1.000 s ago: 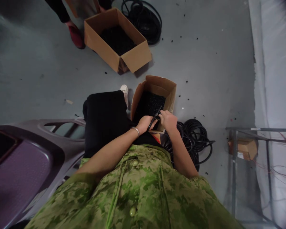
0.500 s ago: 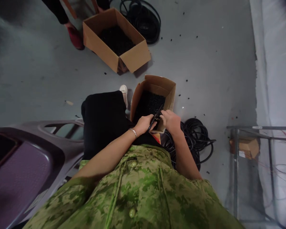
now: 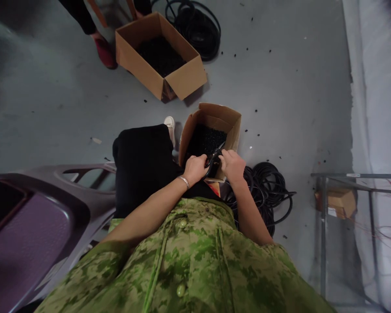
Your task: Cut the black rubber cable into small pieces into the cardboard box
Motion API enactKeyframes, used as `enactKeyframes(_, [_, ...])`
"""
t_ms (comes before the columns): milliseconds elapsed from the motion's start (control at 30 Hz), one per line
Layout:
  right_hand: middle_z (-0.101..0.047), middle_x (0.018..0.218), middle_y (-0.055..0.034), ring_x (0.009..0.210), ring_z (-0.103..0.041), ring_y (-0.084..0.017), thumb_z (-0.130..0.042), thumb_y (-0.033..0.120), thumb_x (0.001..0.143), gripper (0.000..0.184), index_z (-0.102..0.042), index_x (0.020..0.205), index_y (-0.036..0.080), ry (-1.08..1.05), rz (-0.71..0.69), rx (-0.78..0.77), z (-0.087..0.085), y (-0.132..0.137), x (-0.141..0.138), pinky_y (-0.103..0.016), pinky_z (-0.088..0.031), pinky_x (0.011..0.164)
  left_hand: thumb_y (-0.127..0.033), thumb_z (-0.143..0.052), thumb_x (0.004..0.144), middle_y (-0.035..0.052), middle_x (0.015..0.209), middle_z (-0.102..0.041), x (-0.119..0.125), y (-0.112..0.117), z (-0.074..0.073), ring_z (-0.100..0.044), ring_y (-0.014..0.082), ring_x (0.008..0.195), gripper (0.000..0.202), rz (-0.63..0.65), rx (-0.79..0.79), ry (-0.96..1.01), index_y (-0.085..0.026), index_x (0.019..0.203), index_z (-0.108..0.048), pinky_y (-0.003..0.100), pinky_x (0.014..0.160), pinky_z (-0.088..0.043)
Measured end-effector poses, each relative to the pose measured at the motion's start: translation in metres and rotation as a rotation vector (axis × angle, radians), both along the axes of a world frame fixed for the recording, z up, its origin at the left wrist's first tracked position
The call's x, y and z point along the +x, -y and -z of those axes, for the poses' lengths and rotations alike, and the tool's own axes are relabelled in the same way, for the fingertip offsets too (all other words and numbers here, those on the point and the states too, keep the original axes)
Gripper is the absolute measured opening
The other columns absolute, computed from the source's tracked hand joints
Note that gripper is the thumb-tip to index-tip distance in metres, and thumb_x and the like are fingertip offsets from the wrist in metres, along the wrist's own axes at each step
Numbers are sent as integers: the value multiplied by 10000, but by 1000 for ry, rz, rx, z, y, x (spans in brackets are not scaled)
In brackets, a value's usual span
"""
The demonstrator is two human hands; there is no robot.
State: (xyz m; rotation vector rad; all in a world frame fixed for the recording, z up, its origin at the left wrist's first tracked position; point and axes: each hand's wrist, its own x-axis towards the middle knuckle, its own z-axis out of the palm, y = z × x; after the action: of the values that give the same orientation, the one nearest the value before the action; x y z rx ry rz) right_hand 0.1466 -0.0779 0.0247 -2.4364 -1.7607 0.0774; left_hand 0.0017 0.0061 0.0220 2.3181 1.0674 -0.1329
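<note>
Over the near rim of a small cardboard box (image 3: 232, 114), my left hand (image 3: 196, 168) is closed around the handles of dark scissors (image 3: 216, 154). Their blades point up and to the right, toward my other hand. My right hand (image 3: 233, 166) is closed, its fingertips pinching what looks like the end of a black tube, mostly hidden by the fingers. Many small black pieces (image 3: 206, 138) fill the bottom of the box. Beside my right forearm lies a loose coil of black tubing (image 3: 269, 184) on the floor.
A larger open carton (image 3: 185, 80) with black pieces stands ahead, another black coil (image 3: 198, 30) behind it. A person's red shoe (image 3: 104, 53) is at its left. A purple-grey plastic chair (image 3: 35, 226) is at my left, a metal frame (image 3: 323, 234) at right. Small black bits dot the floor.
The scissors have turned in my left hand, so their handles and blades show more clearly. Both hands have shifted only slightly, still over the box.
</note>
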Motion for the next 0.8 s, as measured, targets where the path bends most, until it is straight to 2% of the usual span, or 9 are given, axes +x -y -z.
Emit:
enactKeyframes(100, [-651, 940, -92, 877, -560, -215, -380, 370, 1022, 366, -650, 1192, 193, -9, -19, 7, -1, 1, 0, -296, -336, 701, -314, -528, 898, 94, 896, -699, 0, -1, 4, -663, 250, 886, 185, 25, -44, 68, -166, 964, -616, 338, 805, -412])
enactKeyframes(333, [-665, 939, -85, 887, -577, -205, -373, 371, 1025, 366, -653, 1184, 197, -39, -73, -17, -4, 2, -1, -287, -343, 697, -233, -505, 908, 121, 1109, -674, 0, -1, 12, -640, 247, 1034, 221, 64, -116, 133, -159, 1105, -571, 333, 857, -424])
enactKeyframes(567, [-658, 907, -70, 851, -549, -202, -409, 358, 1011, 322, -666, 1133, 206, 54, -123, -36, -13, 4, 15, -288, -310, 677, -282, -491, 920, 110, 928, -718, -1, -2, 9, -675, 246, 927, 191, 139, -95, 97, -165, 957, -639, 344, 875, -431])
enactKeyframes(800, [-638, 896, -69, 860, -535, -202, -442, 343, 1004, 295, -666, 1148, 214, 95, -112, -45, -15, 4, 14, -292, -306, 703, -275, -575, 869, 106, 1078, -712, 1, -1, 10, -686, 229, 962, 232, 231, -143, 5, -173, 1073, -621, 291, 821, -469])
